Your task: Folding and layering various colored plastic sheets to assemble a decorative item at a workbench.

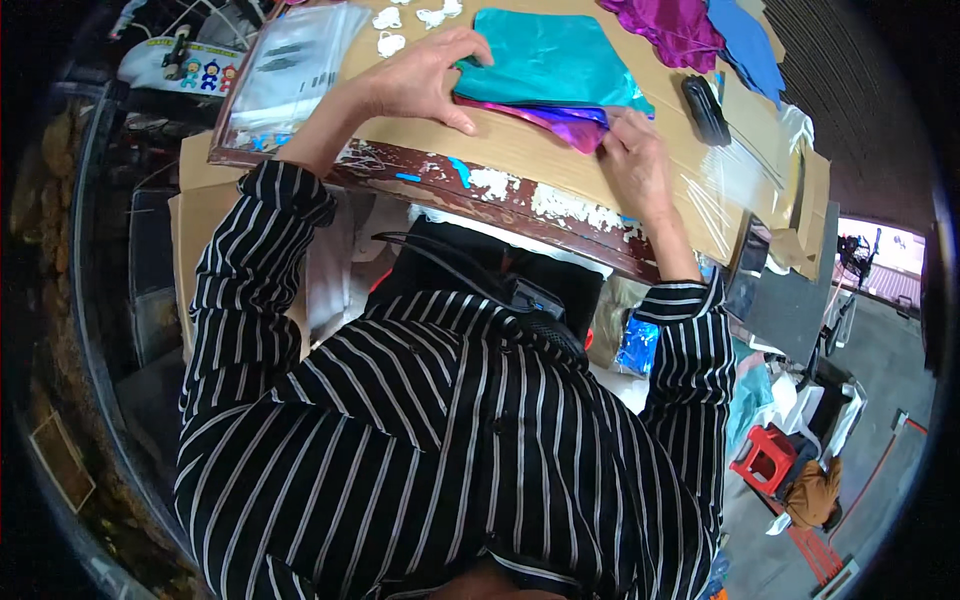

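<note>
A stack of flat, shiny foil-like sheets lies on the cardboard-covered table, with a teal sheet (pixel 552 58) on top. Beneath its near edge show a blue-purple layer and a pink sheet (pixel 572 130). My left hand (pixel 425 80) is at the stack's left side, thumb and fingers spread wide, the fingertips touching the teal sheet's left edge. At the near right corner, my right hand (pixel 637 158) has its thumb and fingers pinched on the edge of the pink sheet. Exactly how many layers are in that pinch is hidden.
Clear plastic bags (pixel 295 65) lie at the left, beside small white coiled pieces (pixel 390 43). Far right are a magenta sheet (pixel 672 30), a blue sheet (pixel 745 45) and a black object (pixel 706 110). Thin white sticks (pixel 706 212) lie near the right edge. A red stool (pixel 765 458) stands on the floor.
</note>
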The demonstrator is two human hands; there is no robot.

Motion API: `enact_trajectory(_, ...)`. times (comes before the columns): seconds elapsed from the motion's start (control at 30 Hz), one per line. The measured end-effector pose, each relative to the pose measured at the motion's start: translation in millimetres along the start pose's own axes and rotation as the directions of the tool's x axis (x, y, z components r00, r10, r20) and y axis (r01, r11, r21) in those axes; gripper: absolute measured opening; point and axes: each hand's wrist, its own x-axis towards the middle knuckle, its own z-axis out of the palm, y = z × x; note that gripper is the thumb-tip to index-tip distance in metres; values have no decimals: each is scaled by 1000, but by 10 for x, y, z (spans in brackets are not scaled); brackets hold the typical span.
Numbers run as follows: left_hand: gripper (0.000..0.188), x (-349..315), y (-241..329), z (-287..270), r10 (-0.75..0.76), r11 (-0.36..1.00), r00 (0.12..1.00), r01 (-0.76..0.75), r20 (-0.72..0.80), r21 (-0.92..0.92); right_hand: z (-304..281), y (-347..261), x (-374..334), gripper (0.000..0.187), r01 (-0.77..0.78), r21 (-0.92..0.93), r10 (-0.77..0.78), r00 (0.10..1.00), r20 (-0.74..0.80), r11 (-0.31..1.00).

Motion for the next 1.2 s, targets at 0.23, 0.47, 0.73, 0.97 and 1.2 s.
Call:
enact_trajectory(0.23,50,-78,4,109,17,1000,999,-16,-43,25,-89,165,-116,13,-80,-1,79,991,109,997)
enact_trajectory(0.47,28,-190,-111,289,118,993,986,-114,-121,35,-95,-44,-283,17,-47,100,46,999,9,994)
enact_trajectory(0.73,19,-244,17,308,92,975,976,-128,-197,-182,-150,-239,-414,24,-336,101,347,930,-120,937)
enact_trajectory(0.97,14,-266,46,297,6,974,984,-46,-177,-224,-52,-129,-446,17,-289,29,291,948,-129,957)
enact_trajectory(1.2,11,-311,28,306,-54,978,973,7,-223,-207,-14,-58,-354,19,-391,36,392,919,-45,920)
